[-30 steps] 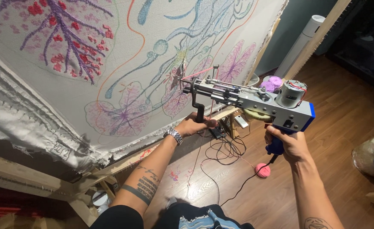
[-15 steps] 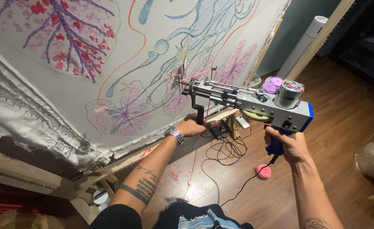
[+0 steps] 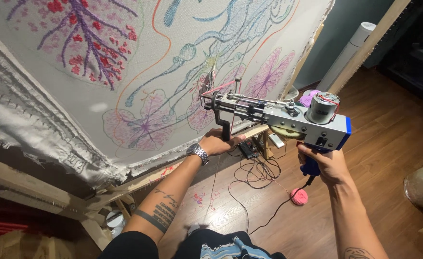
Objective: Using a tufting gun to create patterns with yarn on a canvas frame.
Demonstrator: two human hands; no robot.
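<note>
- Head view: your left hand point(image 3: 219, 142) is curled shut around the black front grip of the tufting gun point(image 3: 288, 117), fingers wrapped under it, a metal wristwatch point(image 3: 198, 153) on that wrist.
- Your right hand point(image 3: 323, 163) is closed around the gun's blue rear handle, below the silver body; the fingers are pressed tight on the handle.
- The tufting gun sits level between both hands, its needle end pointing left and touching the stretched cloth point(image 3: 77, 120); its round grey motor stands upright on top at the rear.
- A pink yarn strand point(image 3: 219, 87) runs at the needle end, close against the cloth.
- The cloth hangs on a wooden frame point(image 3: 139, 180) and carries tufted purple branches with red blossoms at upper left, blue line work in the middle, and pale purple leaf shapes lower down.
- On the wooden floor point(image 3: 384, 144) below the gun, black cables point(image 3: 257, 170) lie in loose loops, and a pink yarn ball point(image 3: 299, 196) rests near them, just under your right wrist.
- A white column-shaped appliance point(image 3: 348, 55) stands by the wall at upper right, well apart from your hands.
</note>
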